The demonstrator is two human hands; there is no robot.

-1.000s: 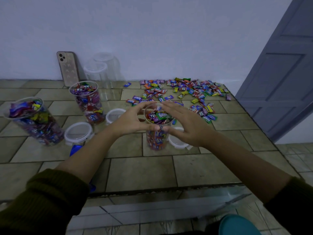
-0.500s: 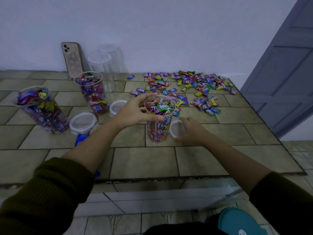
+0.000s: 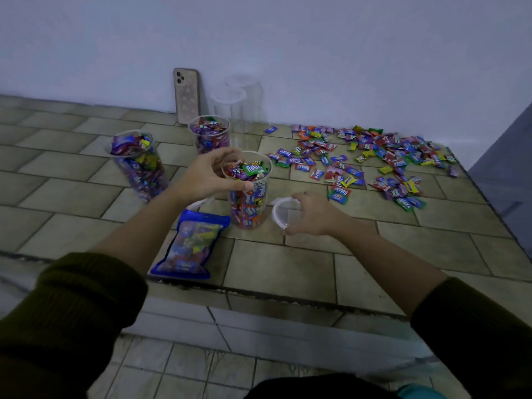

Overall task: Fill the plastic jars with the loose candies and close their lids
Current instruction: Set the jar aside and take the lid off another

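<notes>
A clear plastic jar [image 3: 248, 203] brimming with wrapped candies stands on the tiled counter. My left hand [image 3: 205, 177] grips its rim from the left, thumb in front and fingers behind. Just right of the jar, my right hand [image 3: 312, 215] holds a white-rimmed clear lid [image 3: 283, 212] at counter level. Loose candies [image 3: 371, 158] lie scattered at the back right. Two more candy-filled jars without lids stand at the left [image 3: 137, 164] and behind my left hand [image 3: 209, 134].
Two empty clear jars [image 3: 230, 112] and a phone [image 3: 186, 95] stand against the wall. A blue candy bag [image 3: 190, 246] lies near the counter's front edge, under my left forearm. Part of another lid [image 3: 201, 203] shows beneath my left wrist. A grey door [image 3: 506, 156] is at the right.
My right hand dropped from the jar's top to the lid beside it and took hold of it. My left hand kept its grip on the rim. The view swung, bringing the blue bag into sight.
</notes>
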